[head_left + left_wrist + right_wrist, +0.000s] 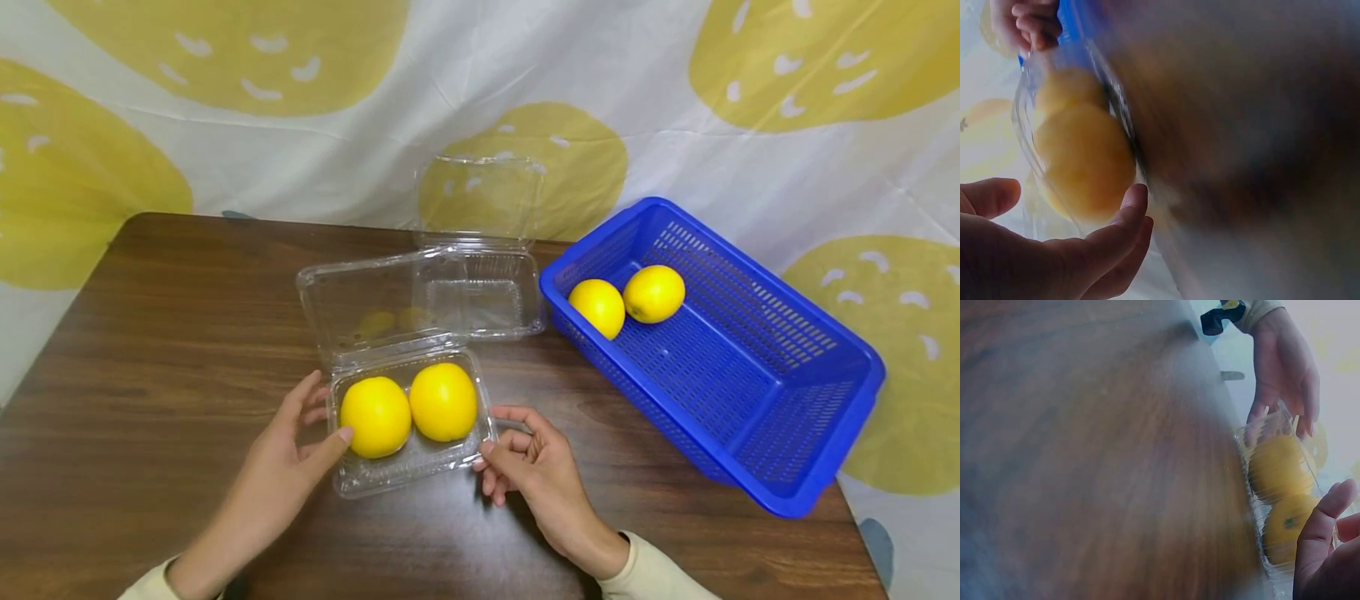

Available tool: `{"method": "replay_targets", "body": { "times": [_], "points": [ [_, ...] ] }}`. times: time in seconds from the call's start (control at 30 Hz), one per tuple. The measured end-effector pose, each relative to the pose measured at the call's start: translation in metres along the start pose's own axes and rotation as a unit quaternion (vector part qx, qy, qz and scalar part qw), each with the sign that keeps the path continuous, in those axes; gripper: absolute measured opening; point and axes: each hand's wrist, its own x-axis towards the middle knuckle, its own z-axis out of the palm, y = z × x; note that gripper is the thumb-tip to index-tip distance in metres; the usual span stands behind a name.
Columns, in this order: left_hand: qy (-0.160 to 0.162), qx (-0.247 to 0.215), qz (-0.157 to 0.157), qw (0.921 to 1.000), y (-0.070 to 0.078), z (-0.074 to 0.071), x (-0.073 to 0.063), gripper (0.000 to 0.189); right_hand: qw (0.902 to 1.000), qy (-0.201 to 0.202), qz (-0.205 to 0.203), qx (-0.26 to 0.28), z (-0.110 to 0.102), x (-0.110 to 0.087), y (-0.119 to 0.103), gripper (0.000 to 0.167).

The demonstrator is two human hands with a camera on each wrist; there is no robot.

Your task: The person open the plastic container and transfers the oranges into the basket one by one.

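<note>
A clear plastic clamshell box [408, 483] stands on the table in the head view, its lid [367, 300] tipped back. Two round yellow fruits [444, 402] sit side by side in its base; the right wrist view shows a green stem mark on one fruit [1279, 534]. My right hand [543, 475] pinches the box's near right corner between thumb and curled fingers. At the left wall is my left hand [288, 446], fingers spread and thumb over the rim by the nearer fruit. In the left wrist view its fingertips [1135, 197] lie right along the box's side.
Behind the first box, a second clear clamshell [480, 333] has its lid upright and overlaps the first lid. A blue slotted basket [750, 500] with two yellow fruits [654, 293] stands at right. A fruit-patterned cloth [465, 75] hangs along the table's [187, 333] back edge.
</note>
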Motion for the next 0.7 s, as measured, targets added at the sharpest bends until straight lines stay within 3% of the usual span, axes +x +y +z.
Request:
{"method": "replay_targets", "body": {
  "times": [0.3,0.43,0.7],
  "points": [
    [-0.021,-0.018,-0.01,0.9996,0.002,0.009,-0.008,0.106,1.0,0.0,0.002,-0.001,0.0,0.0,0.0,0.052],
    [-0.032,-0.017,-0.027,0.999,0.003,0.012,-0.01,0.113,1.0,-0.001,0.003,0.0,0.0,0.0,0.0,0.052],
    [-0.042,-0.005,-0.031,0.9986,-0.001,0.014,-0.013,0.122,1.0,-0.001,0.006,0.001,0.0,0.0,0.0,0.05]
  ]
}}
